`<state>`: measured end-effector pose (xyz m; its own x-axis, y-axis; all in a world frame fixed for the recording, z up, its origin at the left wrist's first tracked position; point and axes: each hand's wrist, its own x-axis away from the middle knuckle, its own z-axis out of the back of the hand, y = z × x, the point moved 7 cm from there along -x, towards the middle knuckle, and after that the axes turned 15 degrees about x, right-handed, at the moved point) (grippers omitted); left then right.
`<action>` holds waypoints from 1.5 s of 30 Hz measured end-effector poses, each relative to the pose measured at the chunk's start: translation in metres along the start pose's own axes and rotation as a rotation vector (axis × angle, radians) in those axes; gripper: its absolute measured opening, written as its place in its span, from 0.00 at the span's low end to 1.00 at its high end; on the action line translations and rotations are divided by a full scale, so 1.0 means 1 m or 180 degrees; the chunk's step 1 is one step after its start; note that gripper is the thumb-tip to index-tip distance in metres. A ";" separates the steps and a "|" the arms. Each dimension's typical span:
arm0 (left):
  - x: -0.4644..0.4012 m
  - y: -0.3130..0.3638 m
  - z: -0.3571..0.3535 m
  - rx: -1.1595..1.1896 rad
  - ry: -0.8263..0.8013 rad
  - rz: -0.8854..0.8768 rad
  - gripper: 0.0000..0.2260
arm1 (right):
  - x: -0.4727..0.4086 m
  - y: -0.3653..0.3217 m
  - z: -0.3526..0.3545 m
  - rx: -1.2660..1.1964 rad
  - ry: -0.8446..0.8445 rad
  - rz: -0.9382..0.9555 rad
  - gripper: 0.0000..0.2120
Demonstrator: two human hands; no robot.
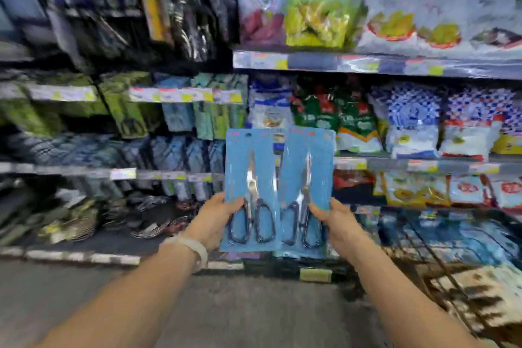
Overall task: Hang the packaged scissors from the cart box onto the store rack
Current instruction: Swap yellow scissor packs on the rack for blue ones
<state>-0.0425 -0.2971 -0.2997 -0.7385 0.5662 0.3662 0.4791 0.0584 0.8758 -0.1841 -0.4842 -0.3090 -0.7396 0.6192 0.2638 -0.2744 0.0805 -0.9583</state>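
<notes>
I hold two blue blister packs of scissors upright, side by side, in front of the shelves. The left pack (251,189) is gripped at its lower left edge by my left hand (217,220), thumb on the front. My right hand (333,223) grips the right pack (306,189) at its lower right edge the same way. Each pack shows steel blades pointing up and dark handle loops at the bottom. The store rack (118,37) with hanging packaged tools fills the upper left. The frame is blurred by motion.
Shelves of packaged goods (395,121) with price strips (339,62) run across the right. Low at right is a wire cart (423,240) with blue packs and a torn cardboard box (480,291). Grey floor lies below my arms.
</notes>
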 end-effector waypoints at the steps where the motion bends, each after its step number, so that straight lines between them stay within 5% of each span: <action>1: 0.005 0.009 0.026 0.0041 0.0151 -0.0069 0.08 | -0.006 -0.003 -0.025 0.0073 -0.0122 0.0023 0.12; 4: 0.020 0.028 0.096 0.0283 0.0627 -0.0154 0.07 | -0.021 -0.009 -0.096 0.0430 -0.0610 0.0035 0.19; 11: 0.032 0.045 0.228 0.0564 0.1464 -0.0216 0.12 | -0.058 -0.011 -0.242 0.0759 -0.1389 0.0070 0.16; 14: 0.022 0.056 0.268 0.0730 0.1549 -0.0260 0.04 | -0.082 -0.018 -0.300 0.0830 -0.1605 0.0177 0.15; 18: -0.006 0.075 0.329 0.0919 0.1823 -0.0289 0.06 | -0.129 -0.023 -0.365 0.0835 -0.1832 0.0123 0.28; 21: -0.028 0.098 0.369 0.0796 0.1994 -0.0315 0.03 | -0.156 -0.034 -0.399 0.0935 -0.1852 -0.0001 0.19; 24: -0.057 0.117 0.400 0.0720 0.1848 -0.0246 0.07 | -0.179 -0.041 -0.425 0.0823 -0.1840 -0.0127 0.08; 45: -0.208 0.193 0.500 0.0326 0.0824 0.0305 0.09 | -0.256 -0.073 -0.517 0.0619 -0.0864 0.0023 0.16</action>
<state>0.4413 0.0075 -0.3637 -0.7777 0.3451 0.5254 0.5883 0.1050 0.8018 0.3427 -0.2443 -0.3638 -0.8715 0.3865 0.3020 -0.3614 -0.0897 -0.9281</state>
